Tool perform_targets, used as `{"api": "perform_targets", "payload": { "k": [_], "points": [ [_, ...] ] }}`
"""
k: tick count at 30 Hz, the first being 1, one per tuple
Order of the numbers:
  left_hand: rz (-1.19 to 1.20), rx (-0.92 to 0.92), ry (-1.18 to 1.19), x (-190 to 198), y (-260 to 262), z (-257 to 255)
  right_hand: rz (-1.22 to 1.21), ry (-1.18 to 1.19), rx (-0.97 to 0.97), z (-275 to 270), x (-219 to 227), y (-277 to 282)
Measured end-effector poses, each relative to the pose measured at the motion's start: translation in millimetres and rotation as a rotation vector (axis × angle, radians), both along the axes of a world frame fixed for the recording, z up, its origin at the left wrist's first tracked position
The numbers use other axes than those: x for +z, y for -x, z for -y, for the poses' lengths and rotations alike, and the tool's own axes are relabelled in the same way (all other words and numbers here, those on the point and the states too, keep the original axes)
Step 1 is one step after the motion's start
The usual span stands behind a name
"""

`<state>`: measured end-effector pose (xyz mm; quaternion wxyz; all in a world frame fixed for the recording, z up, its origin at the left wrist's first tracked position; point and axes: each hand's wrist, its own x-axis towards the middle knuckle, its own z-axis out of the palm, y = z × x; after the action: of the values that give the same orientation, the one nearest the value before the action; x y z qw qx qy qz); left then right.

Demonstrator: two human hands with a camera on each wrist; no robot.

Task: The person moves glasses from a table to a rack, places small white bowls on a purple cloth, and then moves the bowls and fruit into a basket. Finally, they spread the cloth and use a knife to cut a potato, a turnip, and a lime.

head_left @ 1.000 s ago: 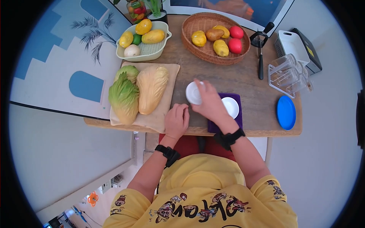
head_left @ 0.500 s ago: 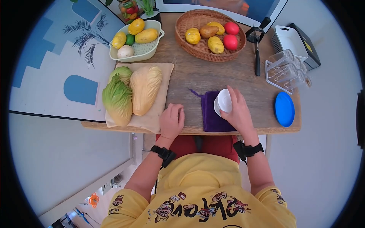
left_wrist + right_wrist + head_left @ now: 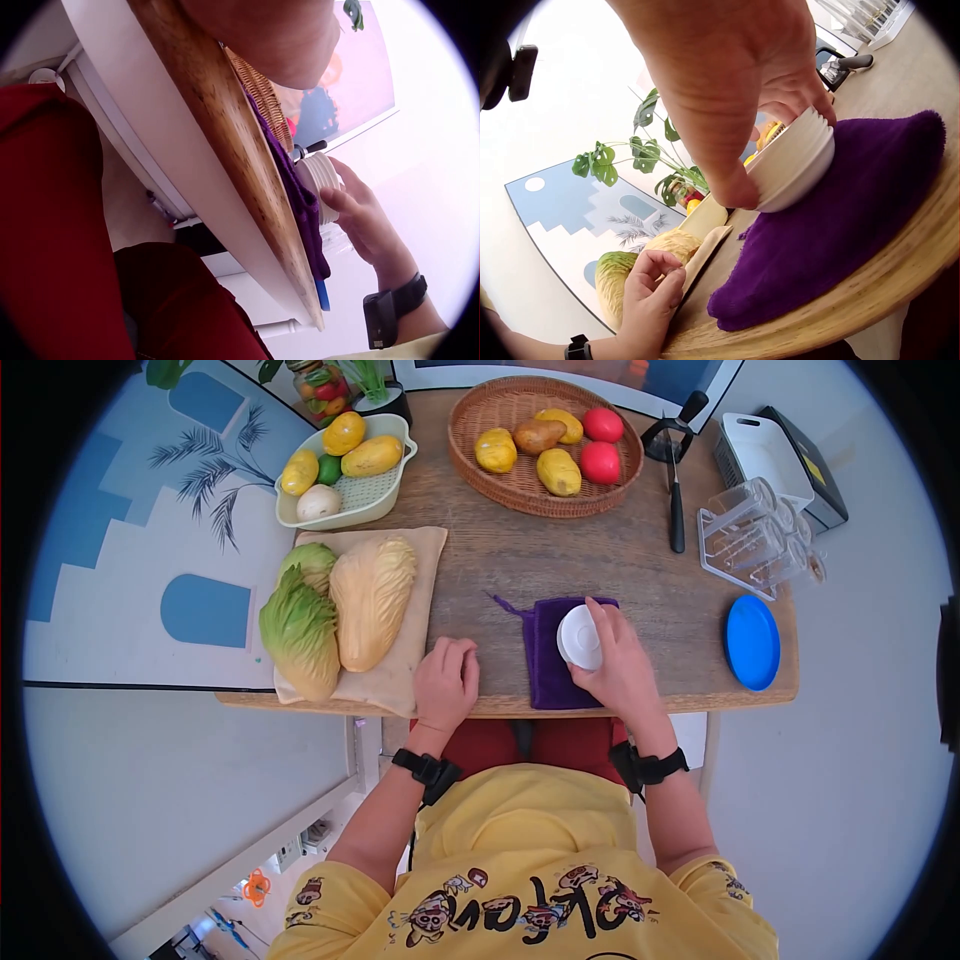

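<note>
My right hand [image 3: 625, 665] grips a nested stack of small white bowls [image 3: 579, 637], thumb on the near side and fingers on the far side. Several stepped rims of the bowls [image 3: 799, 161] show in the right wrist view. Under the stack lies a purple drawstring pouch [image 3: 548, 675], flat by the table's front edge. My left hand [image 3: 446, 682] rests at that edge, left of the pouch, its fingers loosely curled around nothing. Beside it, Chinese cabbages [image 3: 372, 605] lie on a beige cloth [image 3: 425, 575].
A pale green basket [image 3: 385, 500] with fruit and a wicker basket [image 3: 470, 475] stand at the back. To the right are a knife [image 3: 677, 515], a rack of glasses [image 3: 755, 540] and a blue plate [image 3: 752, 643]. Wooden tabletop [image 3: 500, 560] lies between them.
My right hand has carried a white bowl from left of the pouch rightward and set it down into the white bowl there. The left hand has stayed about where it was.
</note>
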<state>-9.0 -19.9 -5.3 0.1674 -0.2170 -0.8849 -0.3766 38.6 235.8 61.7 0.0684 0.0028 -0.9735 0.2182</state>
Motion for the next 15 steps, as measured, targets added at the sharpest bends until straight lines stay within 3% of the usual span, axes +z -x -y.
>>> {"api": "perform_targets", "payload": {
  "k": [15],
  "points": [
    [0.075,-0.019,0.016,1.0,-0.1,-2.6,0.001,0.012,0.012,4.0,-8.2,0.8]
  ]
}}
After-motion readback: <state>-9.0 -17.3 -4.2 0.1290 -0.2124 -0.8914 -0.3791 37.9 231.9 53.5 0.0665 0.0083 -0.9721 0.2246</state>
